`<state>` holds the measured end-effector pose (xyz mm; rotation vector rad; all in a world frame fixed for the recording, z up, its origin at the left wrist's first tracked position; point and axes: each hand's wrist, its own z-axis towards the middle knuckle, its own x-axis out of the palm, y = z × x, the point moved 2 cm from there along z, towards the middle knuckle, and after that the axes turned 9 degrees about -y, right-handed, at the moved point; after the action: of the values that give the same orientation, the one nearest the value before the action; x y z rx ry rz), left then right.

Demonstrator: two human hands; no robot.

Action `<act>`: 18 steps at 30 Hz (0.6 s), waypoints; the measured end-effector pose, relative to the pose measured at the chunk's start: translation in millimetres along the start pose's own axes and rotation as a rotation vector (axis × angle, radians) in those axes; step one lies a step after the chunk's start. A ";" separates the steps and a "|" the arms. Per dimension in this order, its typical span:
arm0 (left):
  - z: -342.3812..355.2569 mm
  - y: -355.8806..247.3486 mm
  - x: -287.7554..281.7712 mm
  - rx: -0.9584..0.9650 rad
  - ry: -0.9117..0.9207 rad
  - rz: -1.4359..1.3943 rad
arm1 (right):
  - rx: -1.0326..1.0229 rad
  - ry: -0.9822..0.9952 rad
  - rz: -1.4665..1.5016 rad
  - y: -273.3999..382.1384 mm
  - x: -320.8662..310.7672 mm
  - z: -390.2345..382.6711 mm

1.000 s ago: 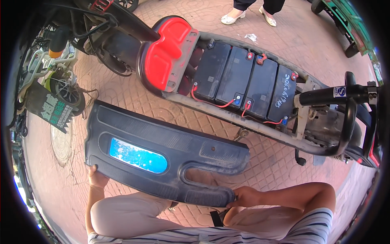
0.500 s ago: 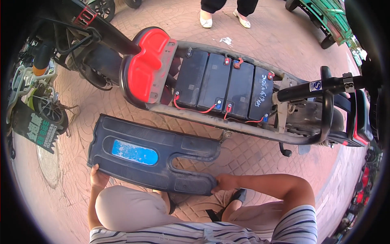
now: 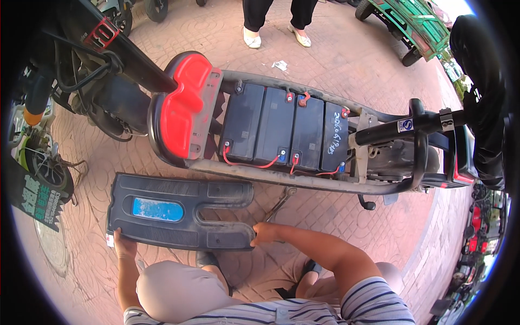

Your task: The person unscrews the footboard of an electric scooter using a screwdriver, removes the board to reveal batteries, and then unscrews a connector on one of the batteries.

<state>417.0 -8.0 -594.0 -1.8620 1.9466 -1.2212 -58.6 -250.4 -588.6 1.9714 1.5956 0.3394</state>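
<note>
A black plastic footboard cover with a blue inset is held in front of me, its U-shaped notch facing right. My left hand is closed on its near left corner. At the tip of the near prong, my right hand grips the edge. Beyond the cover stands an electric scooter frame with its floor bay uncovered. Several dark batteries sit side by side in that bay, joined by red wires. A red and black front panel adjoins the bay on the left.
A black seat rises at the right on a tube. A pedal and a metal stand stick out on the near side. Another person's feet are across the scooter, near a green cart.
The cover has moved left and levelled out, both hands still on it. More of the metal stand shows beside its right end. My view has shifted slightly.
</note>
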 end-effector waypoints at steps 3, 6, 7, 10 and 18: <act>19.7 6.6 -9.4 -0.036 -0.005 -0.005 | 0.017 0.045 -0.009 -3.3 2.1 5.7; 39.5 18.0 -22.2 -0.203 -0.063 -0.023 | 0.036 -0.024 -0.081 -0.8 5.3 6.4; 45.9 21.1 -24.2 -0.207 -0.055 -0.018 | 0.013 -0.035 -0.118 -8.2 7.1 13.8; 57.2 24.2 -36.7 -0.240 -0.182 0.055 | 0.002 -0.050 -0.208 -13.6 13.3 23.1; 65.6 21.9 -31.9 0.048 -0.641 0.558 | 0.030 -0.069 -0.319 -22.0 26.8 39.4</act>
<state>448.7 -10.0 -663.3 -1.3059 1.8313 -0.4269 -48.6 -232.8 -637.0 1.6929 1.8422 0.1193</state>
